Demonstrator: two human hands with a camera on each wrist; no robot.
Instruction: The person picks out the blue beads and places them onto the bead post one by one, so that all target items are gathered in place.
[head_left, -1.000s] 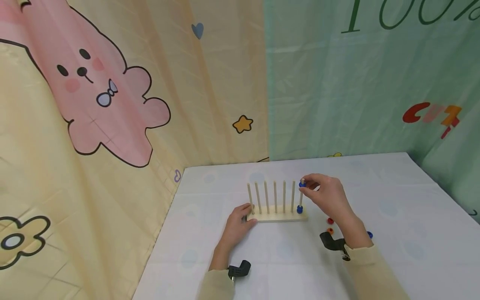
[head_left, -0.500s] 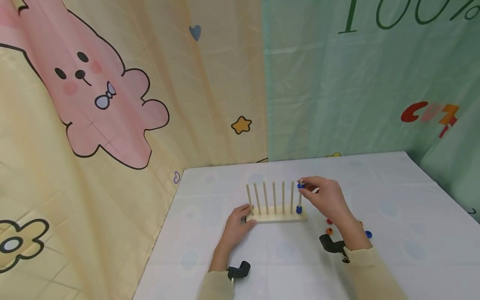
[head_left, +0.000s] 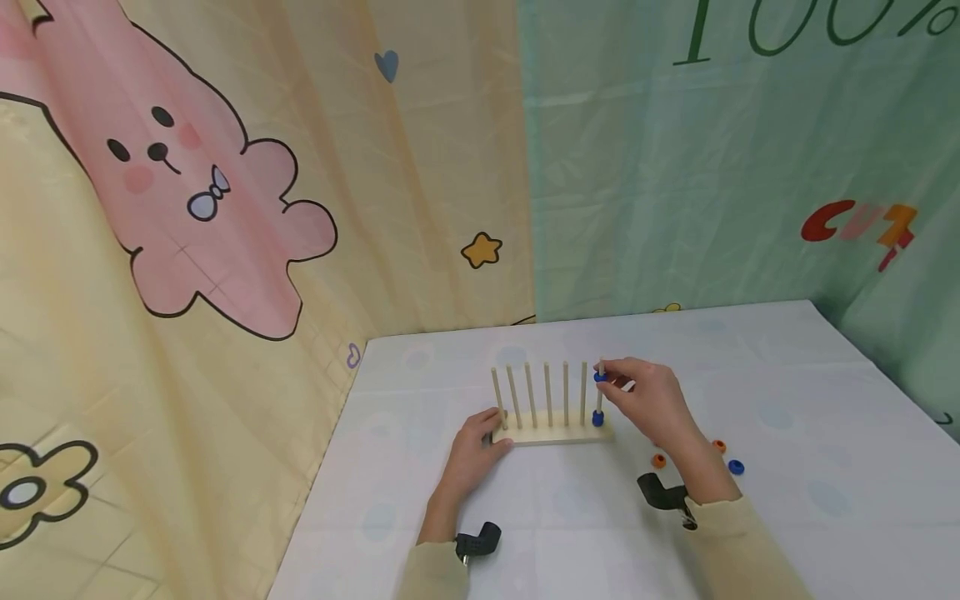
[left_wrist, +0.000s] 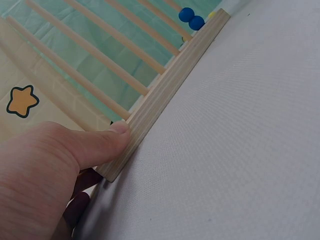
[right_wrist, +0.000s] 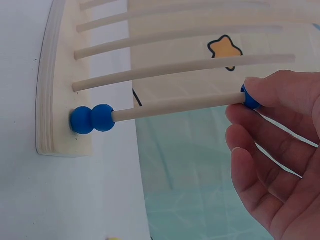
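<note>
A wooden rack (head_left: 553, 435) with several upright rods stands on the white table. My right hand (head_left: 647, 400) pinches a blue bead (head_left: 601, 377) (right_wrist: 249, 101) threaded near the top of the rightmost rod (right_wrist: 175, 106). Two blue beads (right_wrist: 92, 119) (head_left: 597, 418) sit at that rod's foot. My left hand (head_left: 474, 448) grips the rack's left end, thumb (left_wrist: 97, 143) pressed on the front edge of the base (left_wrist: 170, 90).
Loose beads lie on the table right of the rack: two orange (head_left: 658, 460) (head_left: 718, 447) and one blue (head_left: 736, 467). Cartoon curtains hang behind the table. The table's left edge (head_left: 322, 467) runs close to the left hand.
The right hand has slid the blue bead slightly down the rightmost rod. A loose orange bead behind the wrist has come into view. The left hand has stayed put.
</note>
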